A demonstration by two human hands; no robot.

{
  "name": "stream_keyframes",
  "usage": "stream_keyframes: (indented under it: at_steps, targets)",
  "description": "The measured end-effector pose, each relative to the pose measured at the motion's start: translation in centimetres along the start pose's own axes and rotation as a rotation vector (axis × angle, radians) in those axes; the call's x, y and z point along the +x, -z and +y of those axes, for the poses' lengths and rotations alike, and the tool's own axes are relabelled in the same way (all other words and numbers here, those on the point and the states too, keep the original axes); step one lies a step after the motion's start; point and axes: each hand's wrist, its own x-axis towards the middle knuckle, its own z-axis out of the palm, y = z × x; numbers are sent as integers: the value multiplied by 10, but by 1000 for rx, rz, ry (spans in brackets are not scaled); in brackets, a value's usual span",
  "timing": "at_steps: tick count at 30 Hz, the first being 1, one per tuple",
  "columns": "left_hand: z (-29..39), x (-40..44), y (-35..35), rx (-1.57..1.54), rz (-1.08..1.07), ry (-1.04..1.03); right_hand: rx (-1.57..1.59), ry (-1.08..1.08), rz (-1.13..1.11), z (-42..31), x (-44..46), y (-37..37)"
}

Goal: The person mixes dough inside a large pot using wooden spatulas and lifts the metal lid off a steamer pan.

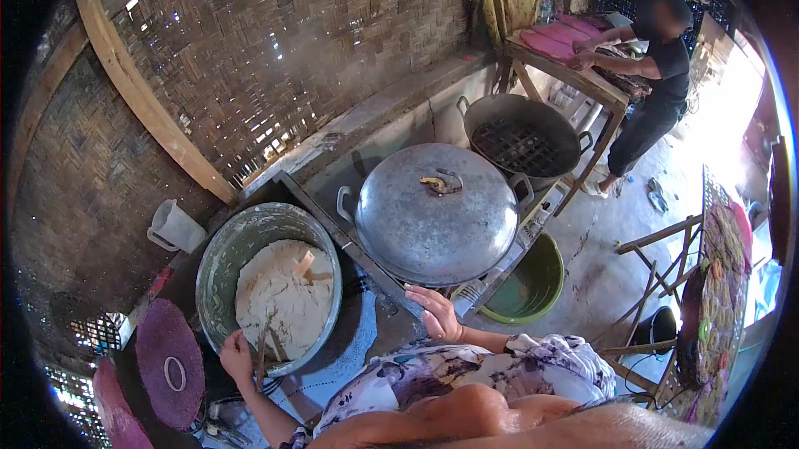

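My left hand point(235, 355) is at the near left rim of a large green tub point(210, 262). Its fingers point down and are mostly hidden, so their grip does not show. Pale, floury dough or batter point(279, 299) fills the tub's bottom, with a wooden piece point(306, 262) stuck in it. Wooden sticks point(261, 347) lean on the near rim, beside my left hand. My right hand point(435, 312) is open, fingers stretched out, just in front of a big pot under a domed metal lid point(437, 220). No object shows in it.
Behind the lidded pot stands an open wok-like pan point(524, 141) with a slatted rack. A green basin point(528, 282) is on the floor. A white pitcher point(176, 226) and purple round mat point(171, 366) are left. Another person point(657, 66) handles pink sheets at a wooden table point(574, 74).
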Motion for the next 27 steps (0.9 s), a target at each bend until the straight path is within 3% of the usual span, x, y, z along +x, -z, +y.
stream_keyframes:
  at_steps: [8,13,16,25,27]
  targets:
    - [-13,1,-8,-41,15,14,-2,0,0,0,1,0]
    - [12,1,6,-6,-20,24,-20,-11,-5,-4,2,1]
    - [3,0,1,27,50,-79,-27,-10,-1,-3,1,0]
    - [-6,1,-4,30,5,33,-17,4,0,-5,3,1]
    - [-5,-1,-4,3,46,-24,-6,8,-8,-2,1,1]
